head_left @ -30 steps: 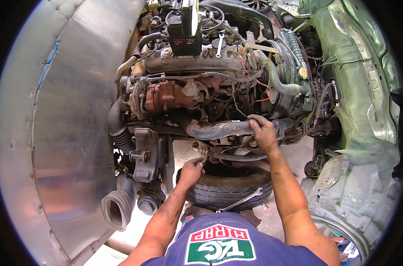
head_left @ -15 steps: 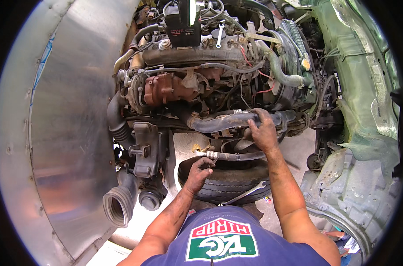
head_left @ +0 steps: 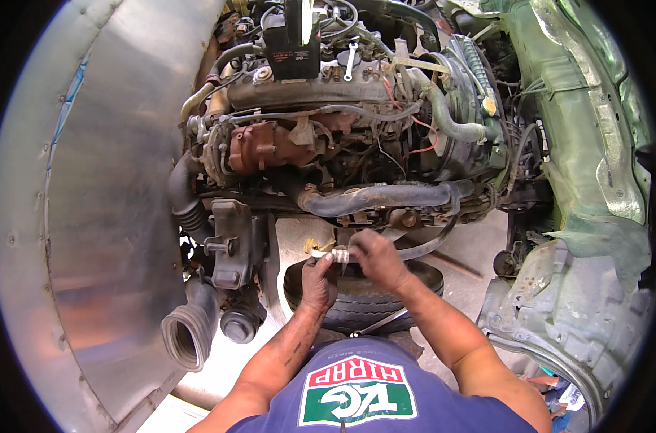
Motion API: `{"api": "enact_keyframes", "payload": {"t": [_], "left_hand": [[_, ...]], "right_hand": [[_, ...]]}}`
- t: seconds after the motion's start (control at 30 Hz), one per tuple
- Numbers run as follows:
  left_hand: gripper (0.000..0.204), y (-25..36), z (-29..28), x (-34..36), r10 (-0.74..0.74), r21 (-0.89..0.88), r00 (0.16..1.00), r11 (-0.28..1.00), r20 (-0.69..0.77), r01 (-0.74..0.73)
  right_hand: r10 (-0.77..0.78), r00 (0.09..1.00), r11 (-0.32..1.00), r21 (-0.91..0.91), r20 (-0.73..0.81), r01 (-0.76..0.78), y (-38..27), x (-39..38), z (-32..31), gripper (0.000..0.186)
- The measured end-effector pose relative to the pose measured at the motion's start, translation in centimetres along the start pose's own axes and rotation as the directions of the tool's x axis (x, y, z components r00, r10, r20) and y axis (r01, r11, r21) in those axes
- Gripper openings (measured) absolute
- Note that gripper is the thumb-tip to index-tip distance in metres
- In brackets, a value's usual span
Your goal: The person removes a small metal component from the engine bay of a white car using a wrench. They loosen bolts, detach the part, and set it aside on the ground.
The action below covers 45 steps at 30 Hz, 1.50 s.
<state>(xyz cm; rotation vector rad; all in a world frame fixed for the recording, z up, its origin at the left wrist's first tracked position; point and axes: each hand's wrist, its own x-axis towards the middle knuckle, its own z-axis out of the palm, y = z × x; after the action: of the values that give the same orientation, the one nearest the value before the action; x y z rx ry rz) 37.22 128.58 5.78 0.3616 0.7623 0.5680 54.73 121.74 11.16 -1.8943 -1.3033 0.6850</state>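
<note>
A dark hose [head_left: 423, 248] with a ribbed metal end fitting [head_left: 339, 255] hangs below the front of the engine. My left hand [head_left: 318, 286] pinches the fitting at its left end, thumb on top. Just to the right, my right hand [head_left: 380, 261] is curled round the hose beside the fitting, its fingertips partly hidden. Something yellow [head_left: 312, 245] shows just beyond the hose end. Above both hands, a thick grey pipe [head_left: 386, 197] runs across the engine front.
Under my hands lies a black tyre [head_left: 364, 302], with a wrench [head_left: 378, 322] across it. Another wrench [head_left: 351, 60] and a black box [head_left: 292, 52] rest on the engine. A sheet-metal panel [head_left: 119, 202] stands left; green bodywork [head_left: 580, 144] borders the right.
My right hand has left the thick grey pipe and come down and left to the hose. The left hand has moved up onto the metal fitting. The view has shifted slightly.
</note>
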Motion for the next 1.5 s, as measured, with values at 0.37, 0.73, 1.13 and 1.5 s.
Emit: {"api": "enact_keyframes", "payload": {"t": [0.37,0.73,1.13,1.5], "left_hand": [[0.047,-0.7,0.5,-1.7,0.005,-0.061,0.998,0.998,0.062,-0.001],[0.042,0.6,-0.9,3.1,-0.058,-0.041,0.998,0.997,0.033,0.059],[0.051,1.0,-1.9,7.6,-0.206,0.261,0.972,0.938,-0.115,0.23],[0.037,3.7,2.2,2.1,0.492,0.837,0.87,0.492,-0.041,-0.239]], "right_hand": [[0.464,0.445,0.871,-0.487,0.766,-0.069,2.4,7.5,-3.3,0.032],[0.188,0.98,0.982,-0.019,0.067,-0.187,3.1,-5.1,-15.3,0.007],[0.046,0.911,0.946,-0.275,-0.409,-0.171,6.2,4.3,-12.7,0.057],[0.16,0.963,0.947,0.311,-0.216,-0.088,0.4,12.6,-14.4,0.027]]}}
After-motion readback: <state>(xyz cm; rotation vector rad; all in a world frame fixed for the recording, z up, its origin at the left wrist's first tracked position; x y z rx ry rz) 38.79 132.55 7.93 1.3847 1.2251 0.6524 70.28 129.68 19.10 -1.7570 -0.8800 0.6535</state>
